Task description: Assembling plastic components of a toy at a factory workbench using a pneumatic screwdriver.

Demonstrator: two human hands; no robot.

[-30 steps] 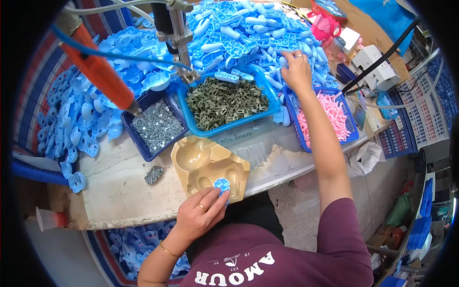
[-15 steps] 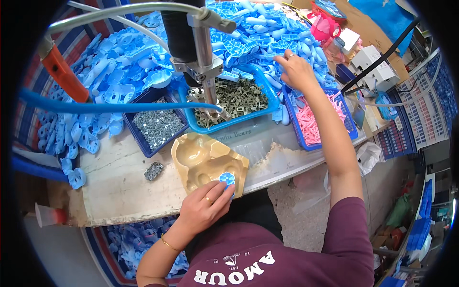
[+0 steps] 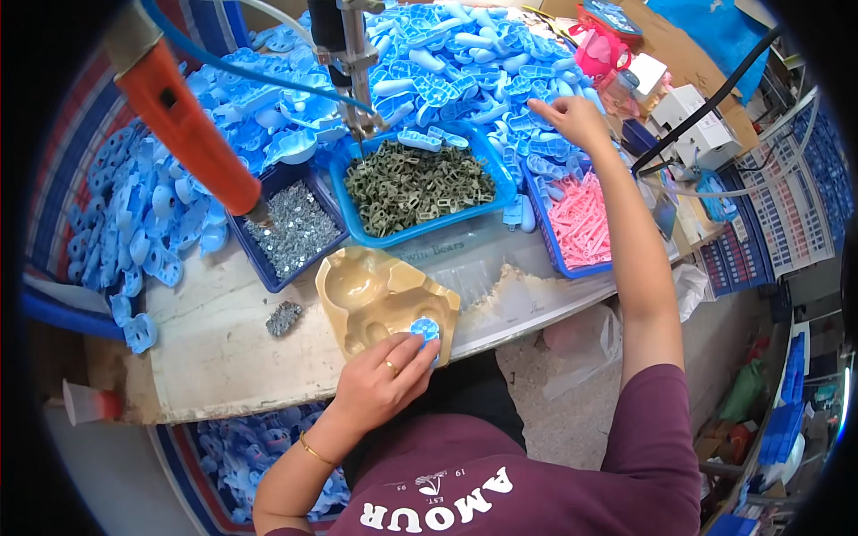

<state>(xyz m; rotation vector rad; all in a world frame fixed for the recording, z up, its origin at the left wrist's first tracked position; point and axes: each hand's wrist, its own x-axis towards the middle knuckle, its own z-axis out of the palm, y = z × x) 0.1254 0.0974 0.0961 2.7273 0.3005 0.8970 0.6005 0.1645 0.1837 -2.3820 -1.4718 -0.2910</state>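
Note:
My left hand [image 3: 384, 380] is closed on a small round blue plastic part [image 3: 424, 329], pressing it against the lower right of a tan moulded fixture [image 3: 362, 290] with rounded hollows. My right hand [image 3: 576, 123] is stretched over the big heap of blue plastic parts [image 3: 447, 67]. Its forefinger points left, the other fingers are partly curled, and nothing shows in them. Below that hand, a blue basket [image 3: 561, 263] holds pink stick-shaped parts [image 3: 581, 223] and a few blue pieces.
An orange-handled tool [image 3: 183, 125] hangs over a dark blue tray [image 3: 273, 281] of small metal pieces. Beside it, a light blue tray [image 3: 393, 239] holds metal clips. A metal driver [image 3: 357, 67] with a blue hose hangs above. A small metal clump [image 3: 284, 318] lies near the fixture.
The metal driver has swung up and away, while the orange-handled tool has come down over the small metal pieces. My right hand has shifted slightly right; my left hand stays at the fixture.

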